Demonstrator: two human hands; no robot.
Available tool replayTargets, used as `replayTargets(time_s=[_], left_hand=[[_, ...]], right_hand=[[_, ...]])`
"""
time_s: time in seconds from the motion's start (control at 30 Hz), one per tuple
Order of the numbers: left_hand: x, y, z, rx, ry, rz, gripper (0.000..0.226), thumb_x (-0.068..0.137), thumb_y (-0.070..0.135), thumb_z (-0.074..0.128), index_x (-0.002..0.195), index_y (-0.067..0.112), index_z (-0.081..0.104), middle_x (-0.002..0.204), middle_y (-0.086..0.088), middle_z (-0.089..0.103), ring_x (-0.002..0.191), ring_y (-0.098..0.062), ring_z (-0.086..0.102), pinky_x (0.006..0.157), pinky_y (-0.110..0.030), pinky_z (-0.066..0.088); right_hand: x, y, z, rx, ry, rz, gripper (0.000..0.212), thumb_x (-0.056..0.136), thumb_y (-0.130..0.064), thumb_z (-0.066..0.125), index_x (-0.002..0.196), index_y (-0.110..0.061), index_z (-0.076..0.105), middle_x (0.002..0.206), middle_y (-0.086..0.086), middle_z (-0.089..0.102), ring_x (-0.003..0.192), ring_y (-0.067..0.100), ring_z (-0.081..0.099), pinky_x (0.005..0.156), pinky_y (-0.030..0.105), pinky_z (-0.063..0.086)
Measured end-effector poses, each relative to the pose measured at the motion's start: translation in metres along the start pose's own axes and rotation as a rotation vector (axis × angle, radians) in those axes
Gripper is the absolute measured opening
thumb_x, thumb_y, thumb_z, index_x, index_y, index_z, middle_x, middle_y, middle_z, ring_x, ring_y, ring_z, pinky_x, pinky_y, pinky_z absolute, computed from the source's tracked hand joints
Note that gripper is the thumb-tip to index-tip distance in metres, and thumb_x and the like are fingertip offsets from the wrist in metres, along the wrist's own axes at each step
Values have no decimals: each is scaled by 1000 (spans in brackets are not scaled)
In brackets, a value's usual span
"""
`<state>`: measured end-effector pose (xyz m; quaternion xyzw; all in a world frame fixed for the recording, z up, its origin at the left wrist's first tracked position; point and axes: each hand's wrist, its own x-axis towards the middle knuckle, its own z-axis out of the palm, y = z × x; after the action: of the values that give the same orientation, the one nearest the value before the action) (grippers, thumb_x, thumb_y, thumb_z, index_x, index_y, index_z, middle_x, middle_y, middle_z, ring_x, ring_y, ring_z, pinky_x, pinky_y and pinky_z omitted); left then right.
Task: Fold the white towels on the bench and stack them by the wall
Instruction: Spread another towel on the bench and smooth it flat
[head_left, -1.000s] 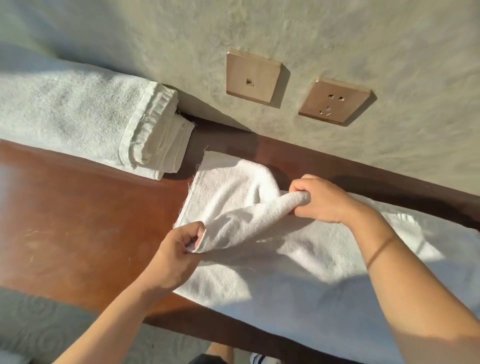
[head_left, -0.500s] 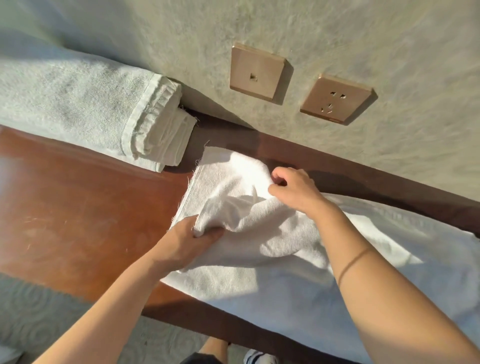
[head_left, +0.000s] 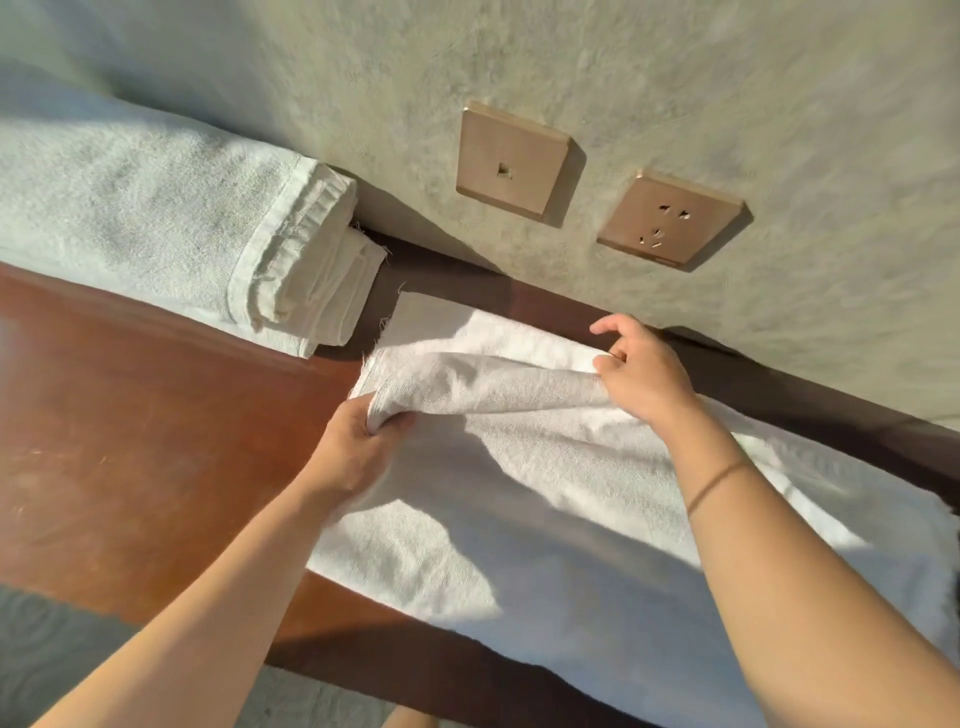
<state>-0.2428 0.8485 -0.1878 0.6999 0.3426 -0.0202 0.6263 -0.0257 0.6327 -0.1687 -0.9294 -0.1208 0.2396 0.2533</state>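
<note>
The grey-green plaster wall (head_left: 675, 62) fills the top of the view, its upper part cut off by the frame. Below it the brown wooden table (head_left: 130, 415) runs from the left edge down to the right; its back edge meets the wall, its front edge crosses the lower part of the view, and both ends are out of sight. The left half of the table top is bare wood between the front edge and the folded stack.

A white towel (head_left: 571, 545) lies spread over the right half of the table. It reaches from close to the back edge to the front edge, and its right end runs up to the frame. Much of it is under the forearms and their shadows, so its lower right outline is hard to make out. Its left end is lifted into a loose ridge between the two hands.

At the back left, against the wall, lies a stack of folded towels (head_left: 156, 223); its left part is cut off, and how many layers it holds cannot be counted. Its right end is just beside the spread towel's back left corner, apart from it.

The left hand (head_left: 358, 447) is clenched round the near left corner of the lifted towel, fingers curled under the cloth. The right hand (head_left: 639, 374) pinches the ridge near the back edge, with the forefinger raised free.

On the wall above are two tan square plates: a switch plate (head_left: 511, 161) and a socket (head_left: 670, 218) to its right.

A patterned floor (head_left: 47, 654) shows at the lower left.
</note>
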Motion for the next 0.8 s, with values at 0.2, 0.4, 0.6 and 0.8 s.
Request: replayTargets(time_s=[0.2, 0.4, 0.6, 0.8], left_hand=[[11, -6, -1, 544, 326, -29, 31, 92, 47, 65, 119, 33, 71, 142, 8, 51, 133, -29, 36, 109, -47, 29], [14, -17, -13, 726, 362, 339, 15, 89, 24, 73, 82, 14, 64, 132, -10, 55, 118, -41, 47, 97, -43, 29], [7, -19, -8, 325, 62, 487, 35, 96, 1, 60, 127, 15, 63, 105, 2, 61, 91, -8, 59, 85, -27, 49], [2, 5, -7, 328, 80, 801, 46, 93, -13, 40, 125, 18, 51, 98, -7, 52, 84, -21, 55, 75, -32, 49]], right_hand=[[-4, 6, 18, -249, 106, 89, 38, 104, -48, 35, 110, -20, 59, 106, 7, 69, 104, 33, 59, 96, 45, 43], [-4, 22, 18, -360, 163, -126, 34, 99, -55, 38, 99, -24, 52, 103, 2, 56, 105, 29, 52, 98, 47, 35], [-7, 4, 35, -368, 45, -355, 51, 93, -60, 39, 106, -18, 65, 103, 1, 58, 103, 27, 50, 98, 42, 38], [-4, -58, 27, -101, -301, -371, 68, 74, -49, 55, 140, -48, 40, 139, -8, 51, 133, 15, 42, 105, 33, 31]])
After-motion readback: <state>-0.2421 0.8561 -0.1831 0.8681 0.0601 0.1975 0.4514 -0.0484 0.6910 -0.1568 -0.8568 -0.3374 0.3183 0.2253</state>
